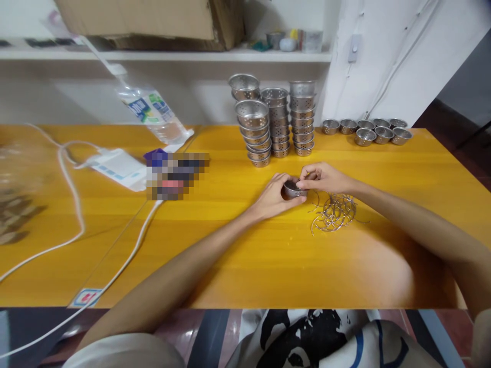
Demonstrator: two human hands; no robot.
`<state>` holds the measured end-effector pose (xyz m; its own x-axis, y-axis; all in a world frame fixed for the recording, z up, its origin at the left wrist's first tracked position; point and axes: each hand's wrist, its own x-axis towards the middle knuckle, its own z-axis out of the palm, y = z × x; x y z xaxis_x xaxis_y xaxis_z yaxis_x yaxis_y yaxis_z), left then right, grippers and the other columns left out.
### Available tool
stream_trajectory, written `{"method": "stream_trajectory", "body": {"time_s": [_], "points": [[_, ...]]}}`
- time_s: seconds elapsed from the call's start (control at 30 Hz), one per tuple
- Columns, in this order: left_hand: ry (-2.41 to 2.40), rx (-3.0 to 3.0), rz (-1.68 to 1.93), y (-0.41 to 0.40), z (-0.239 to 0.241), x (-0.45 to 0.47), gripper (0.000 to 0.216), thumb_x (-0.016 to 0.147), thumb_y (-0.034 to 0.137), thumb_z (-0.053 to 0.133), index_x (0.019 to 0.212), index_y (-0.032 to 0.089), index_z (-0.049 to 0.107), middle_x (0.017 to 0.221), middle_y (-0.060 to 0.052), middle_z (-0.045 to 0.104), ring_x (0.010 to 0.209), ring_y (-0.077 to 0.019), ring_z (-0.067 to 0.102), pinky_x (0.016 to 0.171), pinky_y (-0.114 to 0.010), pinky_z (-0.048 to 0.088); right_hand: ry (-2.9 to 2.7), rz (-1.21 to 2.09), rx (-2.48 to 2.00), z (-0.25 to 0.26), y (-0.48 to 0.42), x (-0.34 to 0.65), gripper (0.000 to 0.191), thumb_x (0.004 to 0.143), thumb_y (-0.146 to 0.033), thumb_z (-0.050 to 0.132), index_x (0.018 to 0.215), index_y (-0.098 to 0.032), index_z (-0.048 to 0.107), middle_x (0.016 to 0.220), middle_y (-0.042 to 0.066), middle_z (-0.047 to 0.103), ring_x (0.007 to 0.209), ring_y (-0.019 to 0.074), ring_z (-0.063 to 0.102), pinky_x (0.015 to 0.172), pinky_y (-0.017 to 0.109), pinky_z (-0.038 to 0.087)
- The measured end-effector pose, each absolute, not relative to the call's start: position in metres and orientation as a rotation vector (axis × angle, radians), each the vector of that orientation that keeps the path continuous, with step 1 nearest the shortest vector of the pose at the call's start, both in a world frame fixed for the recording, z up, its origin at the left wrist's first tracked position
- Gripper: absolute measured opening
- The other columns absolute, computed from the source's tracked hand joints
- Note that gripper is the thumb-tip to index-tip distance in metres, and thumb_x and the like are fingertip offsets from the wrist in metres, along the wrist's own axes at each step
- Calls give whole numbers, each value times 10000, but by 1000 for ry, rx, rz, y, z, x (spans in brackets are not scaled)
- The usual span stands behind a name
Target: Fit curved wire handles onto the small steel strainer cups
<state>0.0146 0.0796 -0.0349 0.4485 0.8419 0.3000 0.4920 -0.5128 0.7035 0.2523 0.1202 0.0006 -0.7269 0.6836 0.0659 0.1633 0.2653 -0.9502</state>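
You have two hands at work over one small metal cup (295,191), which sits at the middle of the surface (245,266). Your left hand (273,197) has its fingers clamped around the cup, thumb on the near side. Your right hand (321,178) has its fingers curled at the cup's rim, thumb and fingertips close together; you cannot tell whether they pinch anything.

Just beside the cup, below your right hand, lies one tangled pile of thin metal wires (336,211), too interlaced to count. Beyond your hands stand three perforated-cup stacks in plain sight: a front left stack (253,128), a middle stack (275,120) and a right stack (303,117). One rear stack (244,84) shows only its top behind the front left one.

To the right, eight loose cups (383,134) sit in two rows, five behind and three in front. Well to your left are one plastic bottle (157,112), one white device (118,168) with a cord, and one purple packet (155,157). One cardboard box (141,20) sits on the shelf (184,55).
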Motion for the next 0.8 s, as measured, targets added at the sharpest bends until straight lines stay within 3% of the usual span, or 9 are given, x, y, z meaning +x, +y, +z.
{"method": "stream_trajectory", "body": {"time_s": [0.13,0.27,0.47,0.8], "points": [[1090,2173,861,82,-36,13,444,847,505,851,1138,217,680,1180,-103,760,1141,-333,690,1049,-521,549,-2083,1468,-772,-4,119,250,478,888,-612,877,897,-185,663,733,-22,689,622,90,533,609,250,407],[1064,2172,865,84,-36,13,433,837,497,848,1131,220,693,1143,-87,764,1117,-330,695,1031,-510,551,-2118,1461,-735,-7,120,250,456,888,-583,886,898,-187,659,746,-10,704,658,106,586,640,252,432],[1044,2185,864,84,-36,13,419,843,475,833,1135,214,685,1134,-91,743,1115,-325,683,1023,-502,536,-2122,1441,-716,-10,118,248,423,900,-550,875,891,-194,648,709,-35,665,630,93,530,618,245,404],[1005,2167,859,84,-35,12,472,849,538,850,1141,209,678,1106,-82,705,1064,-299,673,998,-474,531,-2193,1475,-698,-2,116,251,363,921,-537,831,895,-185,746,798,3,716,734,129,603,738,294,501]]}}
